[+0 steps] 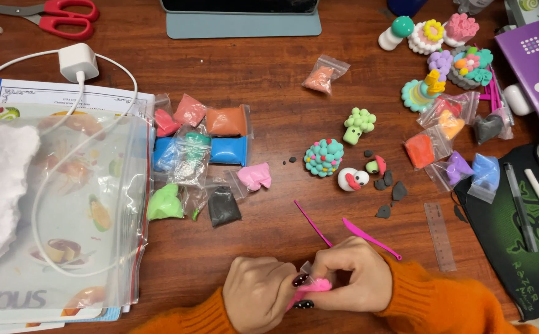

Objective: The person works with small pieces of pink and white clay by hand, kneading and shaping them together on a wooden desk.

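Pink clay lump (314, 286) — pinched between left hand (258, 295) and right hand (351, 279), both closed on it — pink modelling tool (368, 237) just beyond the right.

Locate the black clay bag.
Head view, left of centre on the table: the black clay bag lies right of the green bag, below the blue one.

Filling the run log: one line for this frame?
left hand: holds pink clay | right hand: pinches same clay, small bag | pink tools beyond hands | table: clay bags, figures
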